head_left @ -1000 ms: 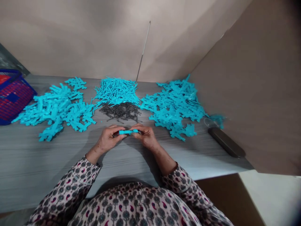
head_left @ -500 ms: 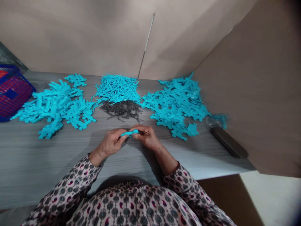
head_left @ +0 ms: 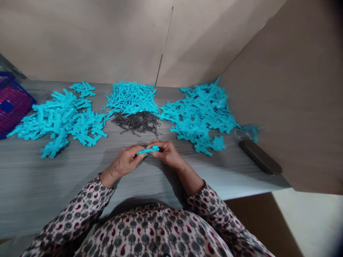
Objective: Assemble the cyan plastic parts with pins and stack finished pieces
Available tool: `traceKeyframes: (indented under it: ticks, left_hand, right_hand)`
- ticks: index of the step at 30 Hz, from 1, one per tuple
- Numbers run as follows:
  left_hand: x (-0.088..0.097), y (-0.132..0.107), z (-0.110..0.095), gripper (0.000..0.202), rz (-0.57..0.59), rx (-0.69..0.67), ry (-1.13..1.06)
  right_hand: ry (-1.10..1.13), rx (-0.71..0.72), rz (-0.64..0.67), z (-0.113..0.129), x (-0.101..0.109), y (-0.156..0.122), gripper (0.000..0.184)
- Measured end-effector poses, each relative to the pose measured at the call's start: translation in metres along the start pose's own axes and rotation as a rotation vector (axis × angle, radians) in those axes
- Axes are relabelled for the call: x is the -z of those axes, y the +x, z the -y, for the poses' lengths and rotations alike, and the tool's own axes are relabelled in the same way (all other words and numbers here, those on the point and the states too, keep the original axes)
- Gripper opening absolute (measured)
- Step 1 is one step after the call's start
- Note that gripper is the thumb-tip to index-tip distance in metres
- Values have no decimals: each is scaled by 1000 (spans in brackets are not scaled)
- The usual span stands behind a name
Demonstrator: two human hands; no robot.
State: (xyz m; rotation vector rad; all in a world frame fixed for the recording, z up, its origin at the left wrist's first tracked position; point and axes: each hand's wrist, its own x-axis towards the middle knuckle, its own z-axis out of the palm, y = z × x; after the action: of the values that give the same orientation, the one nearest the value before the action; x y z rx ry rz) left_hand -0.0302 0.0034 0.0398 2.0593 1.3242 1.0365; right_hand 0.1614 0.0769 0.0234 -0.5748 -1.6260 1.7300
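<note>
Between my two hands is a small turquoise plastic piece, held roughly level just above the table near its middle. My left hand is closed on the piece's left end, thumb and fingers pinching it. On its right end my right hand is closed too, with the thumb below and the fingers above. The fingers hide part of the piece, so its full shape cannot be made out. Just beyond my hands lies a heap of thin dark metal pins or screws. Behind that is a pile of slim turquoise sticks.
Turquoise plastic parts are heaped at the left, and flatter turquoise parts at the right. A blue and red basket stands far left. A long dark case lies by the right-hand panel. Another panel closes off the back.
The view has shifted slightly. Both hands keep hold of the turquoise piece, and its right end is turned a little; the heaps look unchanged.
</note>
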Motion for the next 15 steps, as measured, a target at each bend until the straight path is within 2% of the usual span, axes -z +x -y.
traceKeyframes:
  ticks: [4, 9, 15]
  left_hand:
    - [3, 0, 3, 28, -7, 83, -61]
    - [2, -1, -4, 33, -31, 75, -49]
    - [0, -4, -12, 27, -95, 70, -11]
  right_hand:
    - [-17, 38, -39, 3, 3, 1, 25]
    - [1, 55, -29, 8, 2, 0, 23]
    - [-1, 42, -11, 8, -3, -3, 26]
